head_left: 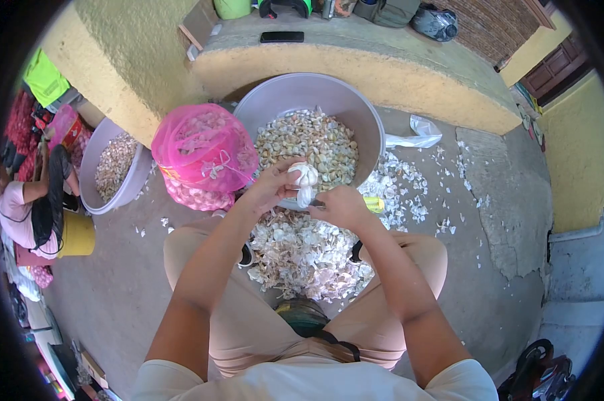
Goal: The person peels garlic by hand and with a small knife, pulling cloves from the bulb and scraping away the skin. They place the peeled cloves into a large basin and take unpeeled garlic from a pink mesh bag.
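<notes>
A white garlic bulb is held in the fingers of my left hand, above the near rim of a big grey tub. My right hand is closed around a knife with a yellow-green handle; its dark blade end shows beside the bulb's lower part. Many loose garlic cloves lie in the tub. Below my hands, a heap of papery peels covers the floor between my feet.
A pink mesh sack of garlic stands left of the tub. At the far left a person sits on a yellow bucket near another tub. A phone lies on the concrete ledge. A plastic bag lies right.
</notes>
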A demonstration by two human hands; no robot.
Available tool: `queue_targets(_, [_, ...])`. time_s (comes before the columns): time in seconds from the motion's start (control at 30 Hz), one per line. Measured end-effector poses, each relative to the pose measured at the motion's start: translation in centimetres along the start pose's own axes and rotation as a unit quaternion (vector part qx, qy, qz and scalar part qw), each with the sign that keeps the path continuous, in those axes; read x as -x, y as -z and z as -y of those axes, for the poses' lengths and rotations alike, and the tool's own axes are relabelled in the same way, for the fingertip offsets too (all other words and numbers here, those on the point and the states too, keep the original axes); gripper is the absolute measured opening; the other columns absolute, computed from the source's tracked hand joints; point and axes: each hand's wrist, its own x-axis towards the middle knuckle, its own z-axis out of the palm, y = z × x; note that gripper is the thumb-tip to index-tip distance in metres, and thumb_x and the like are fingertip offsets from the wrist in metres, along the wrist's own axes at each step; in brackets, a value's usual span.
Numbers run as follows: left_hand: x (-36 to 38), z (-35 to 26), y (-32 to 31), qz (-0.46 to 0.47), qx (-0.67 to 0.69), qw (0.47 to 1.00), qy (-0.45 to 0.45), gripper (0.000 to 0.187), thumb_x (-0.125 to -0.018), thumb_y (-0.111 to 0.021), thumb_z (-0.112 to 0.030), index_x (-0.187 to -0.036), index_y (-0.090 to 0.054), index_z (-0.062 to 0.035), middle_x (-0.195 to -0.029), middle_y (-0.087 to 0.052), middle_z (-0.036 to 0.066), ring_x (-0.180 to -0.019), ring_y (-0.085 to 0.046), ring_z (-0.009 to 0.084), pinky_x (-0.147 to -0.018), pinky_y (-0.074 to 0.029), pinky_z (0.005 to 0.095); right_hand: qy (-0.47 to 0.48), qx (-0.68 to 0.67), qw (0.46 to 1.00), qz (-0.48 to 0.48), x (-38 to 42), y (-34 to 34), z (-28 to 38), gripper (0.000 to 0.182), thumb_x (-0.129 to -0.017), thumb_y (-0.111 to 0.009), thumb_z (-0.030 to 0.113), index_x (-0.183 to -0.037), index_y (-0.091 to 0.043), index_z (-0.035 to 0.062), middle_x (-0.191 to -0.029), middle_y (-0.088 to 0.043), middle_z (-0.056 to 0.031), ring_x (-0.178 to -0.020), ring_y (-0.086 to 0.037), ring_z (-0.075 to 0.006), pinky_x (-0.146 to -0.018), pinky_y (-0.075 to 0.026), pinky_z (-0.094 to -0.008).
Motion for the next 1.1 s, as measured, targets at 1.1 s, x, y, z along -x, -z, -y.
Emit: queue_targets(1.1, [0.4, 0.4, -1.7, -0.037, -0.362, 0.922, -0.132, 0.06, -0.061, -0.07, 0.002, -0.115, -0.052, -0.0151, -0.12, -0.038, 0.006, -0.109, -0.042, 0.0188, -0.091, -0.036, 0.0307, -0.107, -0.217, 0.968, -0.059, -0.4, 2.2, -0.4, 0.037, -0.077, -0.057, 0.035, -0.086, -0.059, -0.0012, -0.073, -0.059, -0.0196, -0.07, -0.057, -0.0327, -0.064, -0.043, -0.0362])
